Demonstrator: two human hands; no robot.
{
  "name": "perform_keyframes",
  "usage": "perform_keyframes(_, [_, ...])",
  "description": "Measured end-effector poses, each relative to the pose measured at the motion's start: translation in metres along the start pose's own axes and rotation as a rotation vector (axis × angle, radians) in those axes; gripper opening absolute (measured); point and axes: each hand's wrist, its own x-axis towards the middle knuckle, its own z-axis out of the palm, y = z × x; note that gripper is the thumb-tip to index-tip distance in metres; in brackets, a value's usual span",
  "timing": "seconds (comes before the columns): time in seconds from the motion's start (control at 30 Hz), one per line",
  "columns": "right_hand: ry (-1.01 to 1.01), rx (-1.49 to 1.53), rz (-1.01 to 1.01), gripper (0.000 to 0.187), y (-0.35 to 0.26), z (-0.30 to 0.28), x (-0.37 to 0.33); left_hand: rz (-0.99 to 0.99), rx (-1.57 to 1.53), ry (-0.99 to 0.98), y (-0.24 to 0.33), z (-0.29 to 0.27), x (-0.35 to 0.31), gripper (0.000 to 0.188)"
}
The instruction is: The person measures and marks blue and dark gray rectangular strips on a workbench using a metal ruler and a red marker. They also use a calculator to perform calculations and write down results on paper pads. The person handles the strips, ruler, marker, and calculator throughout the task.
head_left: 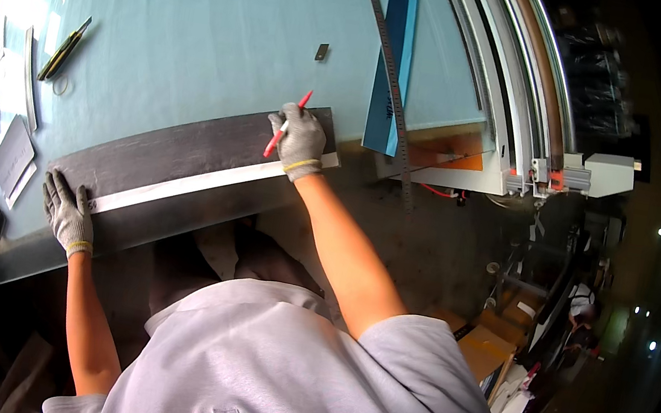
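The dark sheet [185, 144] lies along the table's [201, 39] near edge, left hand [69, 219] spread at its end, right hand [301, 140] gripping a red pen [273, 145]; whether marked, I can't tell.

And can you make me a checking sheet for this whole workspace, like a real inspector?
Surface: pale blue tabletop.
Job's things: dark grey strip, white strip along its near side, red pen.
Clutter: yellow-and-black knife, loose sheets, small dark piece, metal ruler lying across a blue strip.
Grippers: gloved left hand, fingers spread at the grey strip's left end; gloved right hand, holding the red pen near the right end.
Cables: thin red line at right, perhaps a cable; can't tell.
Surroundings: curved-looking rails, cardboard boxes, another person in the background.
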Motion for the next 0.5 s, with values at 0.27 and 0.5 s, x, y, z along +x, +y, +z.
perform_keyframes(0.27, [0.27, -0.767, 0.713, 0.063, 0.154, -0.127, -0.08, -0.018, -0.08, 0.047, 0.014, -0.009, 0.0, 0.073])
perform_keyframes(0.5, [0.093, -0.188, 0.793, 0.035, 0.147, -0.154, -0.099, -0.117, -0.168, 0.087, 0.0, -0.009, -0.009, 0.066])
